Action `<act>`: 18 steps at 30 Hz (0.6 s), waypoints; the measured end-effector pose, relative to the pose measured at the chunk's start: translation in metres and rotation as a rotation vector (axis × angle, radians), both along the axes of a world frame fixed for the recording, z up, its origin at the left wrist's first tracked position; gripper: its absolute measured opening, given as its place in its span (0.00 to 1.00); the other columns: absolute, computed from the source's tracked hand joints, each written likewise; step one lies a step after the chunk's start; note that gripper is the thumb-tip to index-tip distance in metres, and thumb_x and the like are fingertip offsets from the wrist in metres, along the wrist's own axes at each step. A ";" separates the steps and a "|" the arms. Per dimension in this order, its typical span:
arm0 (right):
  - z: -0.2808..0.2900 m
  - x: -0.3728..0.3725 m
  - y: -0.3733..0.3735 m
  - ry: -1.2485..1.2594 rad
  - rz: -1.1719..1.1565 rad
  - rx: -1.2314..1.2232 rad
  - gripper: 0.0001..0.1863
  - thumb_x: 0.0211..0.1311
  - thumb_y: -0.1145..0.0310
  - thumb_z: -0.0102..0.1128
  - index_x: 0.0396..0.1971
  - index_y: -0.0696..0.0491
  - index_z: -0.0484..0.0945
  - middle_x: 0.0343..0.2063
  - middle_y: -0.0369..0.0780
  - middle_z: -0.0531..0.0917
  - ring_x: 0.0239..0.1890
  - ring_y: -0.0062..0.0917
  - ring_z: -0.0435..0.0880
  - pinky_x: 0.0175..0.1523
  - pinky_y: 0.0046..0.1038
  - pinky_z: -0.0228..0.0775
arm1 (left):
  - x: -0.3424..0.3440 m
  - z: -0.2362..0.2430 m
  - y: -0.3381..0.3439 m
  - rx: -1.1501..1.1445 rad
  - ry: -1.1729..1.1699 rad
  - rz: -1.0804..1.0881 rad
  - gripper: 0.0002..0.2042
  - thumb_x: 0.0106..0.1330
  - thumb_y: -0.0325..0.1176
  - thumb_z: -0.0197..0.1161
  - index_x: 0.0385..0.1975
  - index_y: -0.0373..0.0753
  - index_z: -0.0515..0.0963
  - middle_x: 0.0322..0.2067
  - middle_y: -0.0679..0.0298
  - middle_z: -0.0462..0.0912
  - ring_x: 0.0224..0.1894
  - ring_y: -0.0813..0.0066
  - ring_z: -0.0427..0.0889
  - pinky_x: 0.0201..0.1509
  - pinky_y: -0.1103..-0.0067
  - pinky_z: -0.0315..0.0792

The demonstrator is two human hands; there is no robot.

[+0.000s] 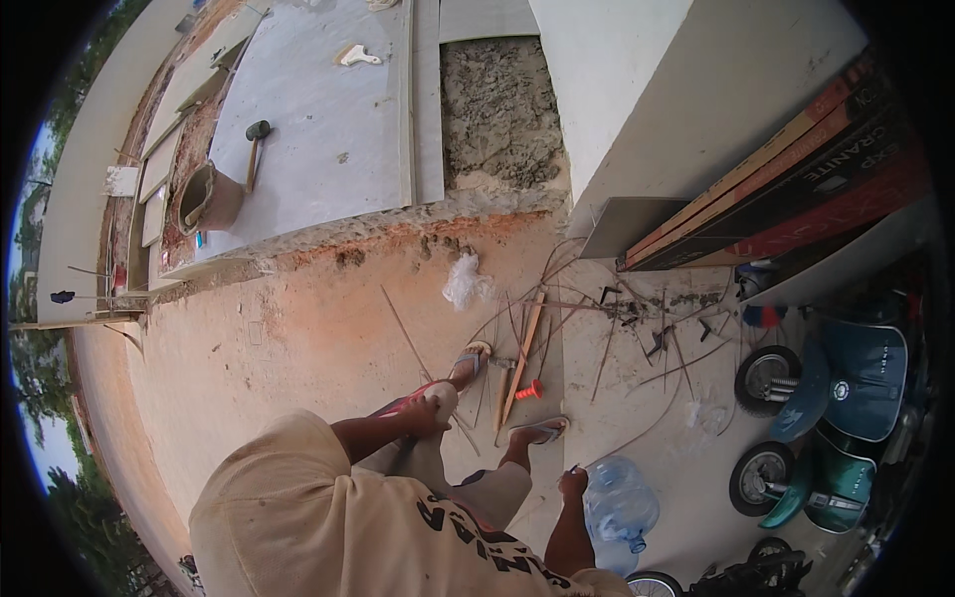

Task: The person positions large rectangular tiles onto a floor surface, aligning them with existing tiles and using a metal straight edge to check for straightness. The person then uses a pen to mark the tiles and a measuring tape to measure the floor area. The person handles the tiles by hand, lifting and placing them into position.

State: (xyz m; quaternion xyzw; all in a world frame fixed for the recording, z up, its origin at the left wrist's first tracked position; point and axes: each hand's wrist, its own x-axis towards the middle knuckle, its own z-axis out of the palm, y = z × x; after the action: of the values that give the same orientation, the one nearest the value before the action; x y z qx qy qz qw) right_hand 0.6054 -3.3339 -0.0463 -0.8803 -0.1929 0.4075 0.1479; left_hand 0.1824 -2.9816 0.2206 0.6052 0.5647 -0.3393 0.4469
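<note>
My left hand (pixel 428 416) rests over my bent left knee, its fingers lying on it, with nothing seen in it. On the other side, my right hand (pixel 573 483) is closed, knuckles up, beside a large clear blue water bottle (pixel 619 502). A tiny pale tip shows at its fingers, too small to name. Between my sandalled feet lie a hammer (pixel 499 393) with a wooden handle, a strip of wood (pixel 527 348) and a red-orange tool or handle (pixel 530 389). A crumpled white plastic bag (pixel 465 282) lies beyond my left foot.
A raised tiled floor (pixel 308 129) holds a rubber mallet (pixel 256 149), a bucket (pixel 211 197) and a white scraper (pixel 356 56). Wet mortar (pixel 500 109) fills an untiled gap. Thin rods and black clips (pixel 657 343) litter the ground. Tile boxes (pixel 786 169) lean right, near scooters (pixel 856 378).
</note>
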 end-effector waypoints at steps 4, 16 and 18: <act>0.169 -0.035 0.110 0.356 -0.382 0.145 0.13 0.53 0.81 0.52 0.40 0.56 0.71 0.14 0.38 0.73 0.10 0.20 0.70 0.10 0.23 0.56 | -0.042 -0.019 0.031 -0.091 -0.198 -0.132 0.36 0.54 0.61 0.54 0.54 0.35 0.69 0.53 0.45 0.69 0.57 0.50 0.68 0.60 0.65 0.63; 0.333 -0.120 0.205 0.343 0.024 0.148 0.18 0.50 0.82 0.51 0.43 0.56 0.71 0.17 0.40 0.76 0.11 0.21 0.72 0.12 0.20 0.57 | -0.149 0.036 -0.044 0.369 -0.171 0.440 0.32 0.53 0.52 0.58 0.45 0.25 0.72 0.46 0.41 0.75 0.50 0.48 0.74 0.54 0.65 0.69; 0.332 -0.115 0.181 0.308 0.091 0.163 0.18 0.49 0.82 0.52 0.43 0.55 0.71 0.19 0.40 0.76 0.13 0.22 0.73 0.12 0.21 0.58 | -0.162 0.045 -0.086 0.382 -0.174 0.505 0.31 0.53 0.50 0.59 0.45 0.25 0.72 0.46 0.40 0.74 0.51 0.48 0.73 0.54 0.65 0.68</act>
State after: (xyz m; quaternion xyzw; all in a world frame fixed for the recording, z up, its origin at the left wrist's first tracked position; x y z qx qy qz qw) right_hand 0.4902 -3.1532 0.2861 -0.7830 -0.2400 0.5267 0.2277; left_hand 0.0205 -3.0679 0.2658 0.5457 0.7101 -0.0528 0.4417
